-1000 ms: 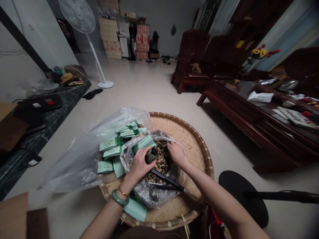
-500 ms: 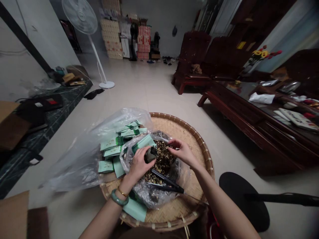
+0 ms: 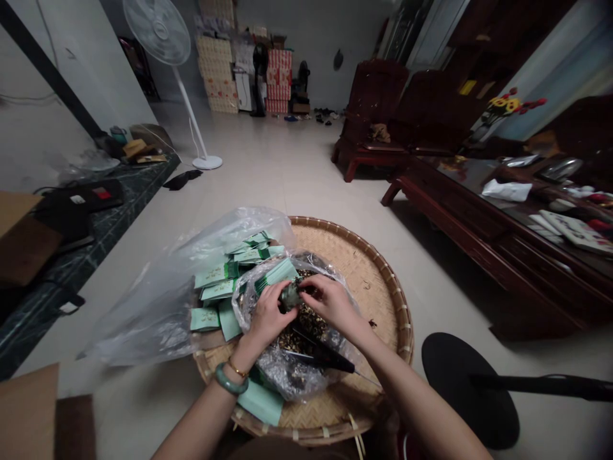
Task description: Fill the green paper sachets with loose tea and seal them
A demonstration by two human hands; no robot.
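Note:
A round woven bamboo tray (image 3: 373, 268) lies before me. On it sits a clear plastic bag (image 3: 287, 370) holding dark loose dried material (image 3: 306, 322). My left hand (image 3: 268, 316), a green bangle on its wrist, is closed round a small dark green pouch (image 3: 289, 297) above that material. My right hand (image 3: 330, 303) pinches at the pouch's mouth with its fingertips together; what they hold is too small to see. Black tongs (image 3: 320, 348) lie in the bag below my hands. A second clear bag (image 3: 158, 300) at the left spills several pale green packets (image 3: 220, 281).
A dark wooden table (image 3: 483, 223) with papers and dishes runs along the right, wooden chairs (image 3: 373, 115) behind it. A standing fan (image 3: 163, 38) and stacked boxes (image 3: 220, 64) are at the back. A dark counter (image 3: 96, 223) lines the left. A black round base (image 3: 469, 383) sits at lower right.
My right hand has lifted out of the loose material and moved left to the pouch held in my left hand. The left hand has stayed in place.

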